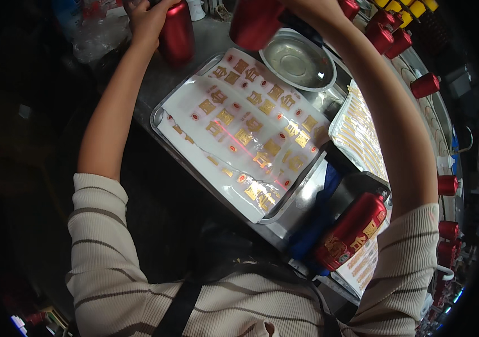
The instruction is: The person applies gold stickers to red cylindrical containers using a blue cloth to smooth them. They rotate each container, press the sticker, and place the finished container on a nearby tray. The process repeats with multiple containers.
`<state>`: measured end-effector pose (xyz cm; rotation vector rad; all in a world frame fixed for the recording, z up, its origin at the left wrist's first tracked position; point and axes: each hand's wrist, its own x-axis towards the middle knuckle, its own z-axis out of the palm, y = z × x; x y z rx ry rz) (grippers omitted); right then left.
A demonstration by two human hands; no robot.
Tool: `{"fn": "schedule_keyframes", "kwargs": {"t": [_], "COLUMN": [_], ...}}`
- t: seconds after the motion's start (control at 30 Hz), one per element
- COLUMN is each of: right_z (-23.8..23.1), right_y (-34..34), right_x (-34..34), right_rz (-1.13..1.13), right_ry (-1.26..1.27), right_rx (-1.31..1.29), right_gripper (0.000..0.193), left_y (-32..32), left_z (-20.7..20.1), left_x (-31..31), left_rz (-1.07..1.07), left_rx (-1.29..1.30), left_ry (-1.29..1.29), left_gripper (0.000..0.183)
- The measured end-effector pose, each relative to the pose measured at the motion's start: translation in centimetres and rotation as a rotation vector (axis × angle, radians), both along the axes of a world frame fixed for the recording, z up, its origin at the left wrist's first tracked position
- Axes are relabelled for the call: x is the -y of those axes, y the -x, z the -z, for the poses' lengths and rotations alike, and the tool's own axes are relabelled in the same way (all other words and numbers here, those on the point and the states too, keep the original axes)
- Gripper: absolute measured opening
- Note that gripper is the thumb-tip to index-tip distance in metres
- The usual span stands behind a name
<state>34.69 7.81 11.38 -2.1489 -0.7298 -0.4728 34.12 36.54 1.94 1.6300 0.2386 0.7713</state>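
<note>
At the top edge my left hand (145, 23) has its fingers closed at the upper end of a shiny red metal bottle (176, 38), and its fingertips are partly cut off. My right hand (313, 10) reaches up to the same edge beside a second red bottle (255, 25), blurred by motion; this bottle appears to be in its grip, though most of the fingers are out of view. Below both hands lies a metal tray (157, 119) bearing a white decal sheet (186, 92) with gold characters and small red marks. A round metal bowl (291, 60), seemingly with water, stands near the right hand.
A red bottle with gold decals (357, 230) rests tilted on a black stand (363, 182) at lower right, by a blue cloth (313, 222). Another decal sheet (357, 132) lies under my right forearm. Several red bottles (425, 85) line the right side. Clear plastic (96, 42) sits upper left.
</note>
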Motion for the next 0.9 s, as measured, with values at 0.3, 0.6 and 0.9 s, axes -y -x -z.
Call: {"fn": "schedule_keyframes", "kwargs": {"t": [0.3,0.6,0.9], "right_z": [9.4,4.6,-5.8], "right_y": [-7.8,-5.3,15.9], "right_x": [-10.5,-7.5,15.7], "right_rz": [0.278,0.18,-0.05], "right_ry": [0.282,0.378,0.225], "right_rx": [-0.06,-0.139,-0.265], "right_gripper": [0.074,0.126,0.033], "left_y": [-1.3,0.3,20.9], "left_z": [2.9,2.5,3.1], "left_x": [0.3,0.5,12.4], "left_rz": [-0.016,0.182,0.743], "left_rx": [0.043,0.201,-0.277], "left_ry": [-0.073,0.123,-0.298], "left_gripper": [0.024,0.044,0.055]}}
